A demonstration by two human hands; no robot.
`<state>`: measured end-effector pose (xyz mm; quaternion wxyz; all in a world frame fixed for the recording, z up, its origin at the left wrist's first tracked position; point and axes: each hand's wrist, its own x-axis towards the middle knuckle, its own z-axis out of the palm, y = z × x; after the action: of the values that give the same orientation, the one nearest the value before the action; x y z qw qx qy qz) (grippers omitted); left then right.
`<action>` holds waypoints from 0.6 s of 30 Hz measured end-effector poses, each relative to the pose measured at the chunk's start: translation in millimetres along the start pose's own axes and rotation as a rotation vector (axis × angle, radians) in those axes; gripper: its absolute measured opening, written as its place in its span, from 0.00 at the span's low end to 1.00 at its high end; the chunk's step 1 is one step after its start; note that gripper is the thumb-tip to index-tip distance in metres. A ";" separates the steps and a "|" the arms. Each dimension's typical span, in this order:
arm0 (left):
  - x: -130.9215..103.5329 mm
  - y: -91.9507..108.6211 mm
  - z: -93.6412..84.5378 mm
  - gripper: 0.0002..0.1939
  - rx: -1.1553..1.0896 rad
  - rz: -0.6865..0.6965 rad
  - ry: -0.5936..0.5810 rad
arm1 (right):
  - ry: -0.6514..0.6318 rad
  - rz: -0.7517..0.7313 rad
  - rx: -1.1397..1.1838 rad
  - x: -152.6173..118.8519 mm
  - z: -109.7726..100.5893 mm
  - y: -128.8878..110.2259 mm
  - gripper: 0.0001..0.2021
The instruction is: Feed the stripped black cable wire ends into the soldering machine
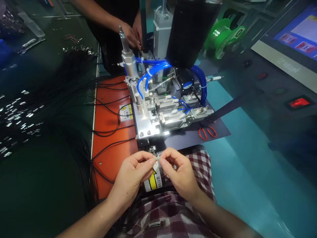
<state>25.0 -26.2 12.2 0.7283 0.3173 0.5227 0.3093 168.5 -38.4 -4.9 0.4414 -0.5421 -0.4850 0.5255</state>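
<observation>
In front of my lap, my left hand and my right hand meet fingertip to fingertip. Both are closed in a pinch on a small shiny metal piece, too tiny for its kind to be told. Just beyond my fingers is the near end of a bench machine with metal slides, cylinders and blue air tubes. Below my fingertips shows a white label with a yellow arrow.
Black cables run across an orange panel to bundles with shiny metal ends at left. Red-handled scissors lie right of the machine. Behind it are a co-worker's hands. A green spool and a screen stand at right.
</observation>
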 end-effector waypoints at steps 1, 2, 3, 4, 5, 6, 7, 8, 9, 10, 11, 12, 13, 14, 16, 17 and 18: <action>0.2 0.2 0.3 0.09 -0.008 0.001 0.003 | 0.017 -0.022 -0.012 -1.6 1.4 1.7 0.06; 0.5 0.3 0.4 0.09 -0.015 0.003 0.004 | 0.028 -0.041 -0.022 -3.1 2.3 3.2 0.06; 0.8 0.3 0.5 0.09 -0.021 0.006 0.002 | 0.027 -0.052 -0.030 -4.2 2.7 4.5 0.05; 1.0 0.2 0.4 0.09 -0.026 0.009 0.001 | 0.016 -0.053 -0.030 -4.8 2.3 5.3 0.05; 1.2 0.0 0.3 0.09 -0.029 0.012 -0.004 | 0.003 -0.046 -0.024 -4.7 1.2 5.6 0.05; 1.4 -0.4 0.1 0.09 -0.030 0.014 -0.007 | -0.011 -0.033 -0.014 -4.1 -0.5 5.2 0.05; 1.4 -0.8 -0.1 0.09 -0.029 0.013 -0.011 | -0.024 -0.019 -0.002 -2.9 -2.6 4.4 0.05; 1.5 -1.2 -0.3 0.09 -0.027 0.011 -0.013 | -0.033 -0.007 0.008 -1.4 -4.8 3.1 0.05; 1.4 -1.6 -0.5 0.10 -0.024 0.009 -0.013 | -0.037 0.001 0.011 0.3 -6.7 1.5 0.05; 1.4 -2.0 -0.6 0.10 -0.017 0.008 -0.011 | -0.039 0.000 0.006 1.9 -8.3 -0.2 0.05; 1.4 -2.4 -0.8 0.10 -0.008 0.007 -0.008 | -0.040 -0.006 -0.008 3.4 -9.3 -1.9 0.05; 1.5 -2.6 -0.9 0.10 0.001 0.007 -0.004 | -0.040 -0.016 -0.024 4.7 -9.9 -3.4 0.05; 1.6 -2.8 -1.0 0.10 0.008 0.007 -0.001 | -0.036 -0.025 -0.039 5.7 -10.0 -4.6 0.05; 1.8 -3.0 -1.1 0.11 0.012 0.007 0.002 | -0.035 -0.029 -0.050 6.5 -9.8 -5.5 0.05; 2.6 -3.1 -1.3 0.11 0.013 0.007 0.004 | -0.039 -0.022 -0.061 7.2 -9.3 -6.4 0.05; 3.0 -3.2 -1.4 0.11 0.010 0.009 0.004 | -0.047 -0.013 -0.063 7.2 -9.1 -6.4 0.05; 3.4 -3.2 -1.5 0.11 0.007 0.013 0.004 | -0.057 -0.005 -0.066 7.1 -9.0 -6.0 0.05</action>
<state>24.9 -25.3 7.4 0.7239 0.3227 0.5233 0.3130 177.0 -30.2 0.6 0.4108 -0.5398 -0.5158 0.5233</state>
